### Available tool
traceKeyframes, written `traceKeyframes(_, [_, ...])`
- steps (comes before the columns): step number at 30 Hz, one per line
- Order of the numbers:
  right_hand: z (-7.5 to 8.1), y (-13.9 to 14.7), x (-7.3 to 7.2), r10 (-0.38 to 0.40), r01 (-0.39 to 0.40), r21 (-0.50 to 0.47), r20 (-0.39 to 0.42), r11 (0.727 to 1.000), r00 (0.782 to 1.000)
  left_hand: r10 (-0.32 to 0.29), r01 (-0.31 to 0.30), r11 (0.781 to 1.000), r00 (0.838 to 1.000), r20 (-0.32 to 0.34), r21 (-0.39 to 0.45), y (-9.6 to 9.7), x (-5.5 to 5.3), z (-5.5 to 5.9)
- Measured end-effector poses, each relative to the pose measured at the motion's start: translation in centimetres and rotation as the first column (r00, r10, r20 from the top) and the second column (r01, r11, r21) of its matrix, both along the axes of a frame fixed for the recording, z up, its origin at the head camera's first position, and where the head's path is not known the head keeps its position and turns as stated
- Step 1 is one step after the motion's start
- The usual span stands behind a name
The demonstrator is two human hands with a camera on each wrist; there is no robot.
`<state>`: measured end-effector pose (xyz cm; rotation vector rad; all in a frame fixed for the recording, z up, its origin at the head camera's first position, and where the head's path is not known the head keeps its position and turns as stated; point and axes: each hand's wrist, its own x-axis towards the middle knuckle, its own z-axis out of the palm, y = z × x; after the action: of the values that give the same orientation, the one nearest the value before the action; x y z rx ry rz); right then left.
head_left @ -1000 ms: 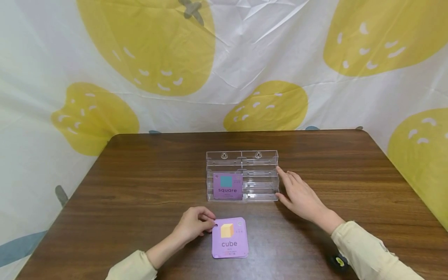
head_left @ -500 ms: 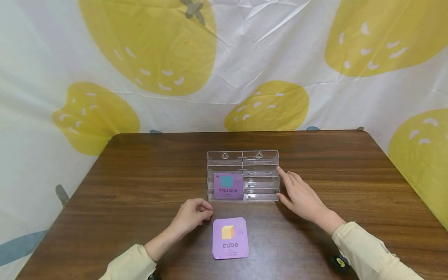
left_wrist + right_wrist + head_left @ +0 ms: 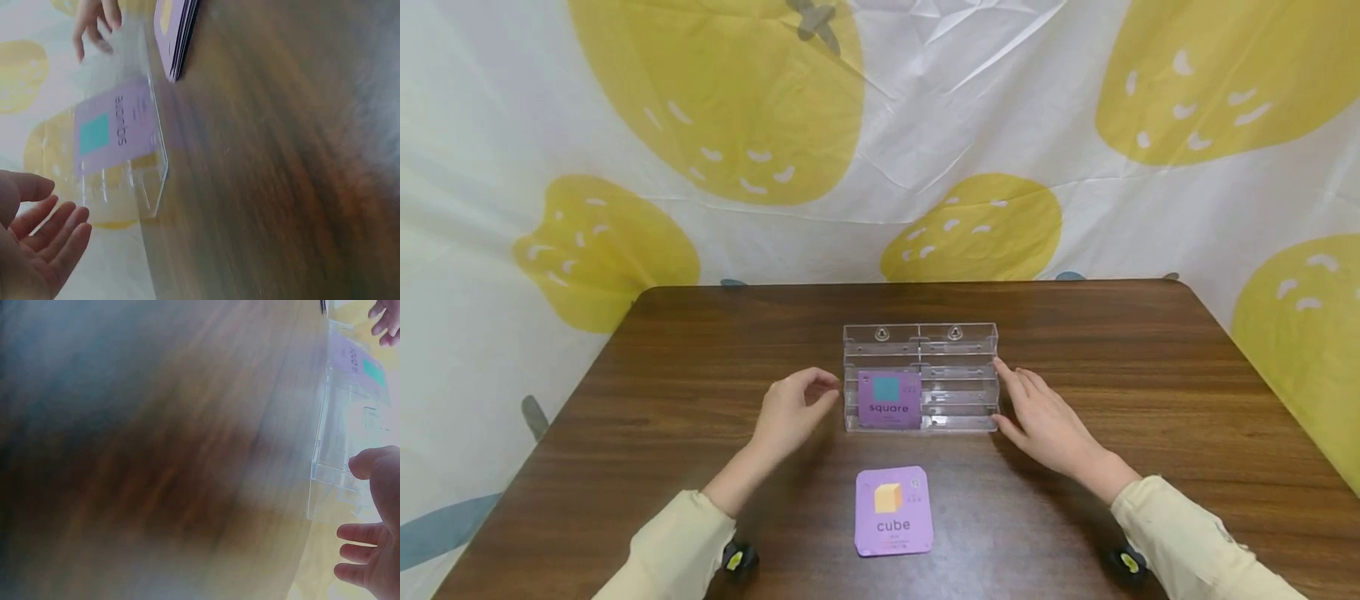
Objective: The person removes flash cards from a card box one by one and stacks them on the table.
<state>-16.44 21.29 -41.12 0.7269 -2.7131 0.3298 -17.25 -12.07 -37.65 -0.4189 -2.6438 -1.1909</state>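
A clear plastic tiered card holder (image 3: 958,398) stands mid-table, with two columns of slots. Its lower left part bears a purple card reading "square" (image 3: 889,400). Beside the holder's left side is my left hand (image 3: 790,410), fingers slightly bent and nothing between them; the left wrist view shows the same hand (image 3: 44,244) apart from the clear plastic. My right hand (image 3: 1047,421) rests its thumb and fingertips against the holder's right side, the fingers fairly straight. Nearer to me lies a stack of purple cards (image 3: 893,511), the top one reading "cube".
The brown wooden table (image 3: 737,333) runs back to a white curtain (image 3: 760,237) with yellow fruit prints. A dark device with a yellow-green mark (image 3: 741,560) is strapped by the left wrist, and a similar one (image 3: 1129,563) by the right.
My left hand has left the edge of the card stack and moved forward to the holder's left side. The right hand stays against the holder, and the cards lie nearly as before.
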Motion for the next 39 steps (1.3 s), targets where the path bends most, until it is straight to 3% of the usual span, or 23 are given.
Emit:
traceKeyframes(9, [-0.2, 0.0, 0.1, -0.003, 0.003, -0.002, -0.004, 1.0, 1.0, -0.051, 0.042, 0.996, 0.991, -0.126, -0.074, 0.5, -1.4, -0.6])
traceKeyframes(15, [-0.1, 0.0, 0.0, 0.007, -0.007, -0.003, -0.012, 1.0, 1.0, -0.084, 0.072, 0.995, 0.979, -0.185, -0.069, 1.3, -2.2, -0.7])
traceKeyframes(20, [0.0, 0.0, 0.0, 0.003, -0.003, -0.004, -0.006, 1.0, 1.0, -0.093, 0.081, 0.994, 0.983, -0.159, -0.078, 1.9, -2.7, -0.8])
traceKeyframes(28, [-0.1, 0.1, -0.1, 0.004, -0.004, 0.002, 0.002, 1.0, 1.0, -0.084, 0.072, 0.991, 0.99, -0.115, -0.112, 2.6, -2.6, -0.8])
traceKeyframes(39, [-0.1, 0.1, -0.1, 0.006, -0.006, -0.007, 0.008, 1.0, 1.0, -0.117, 0.117, 0.993, 0.99, -0.084, -0.011, 2.7, -2.7, -1.1])
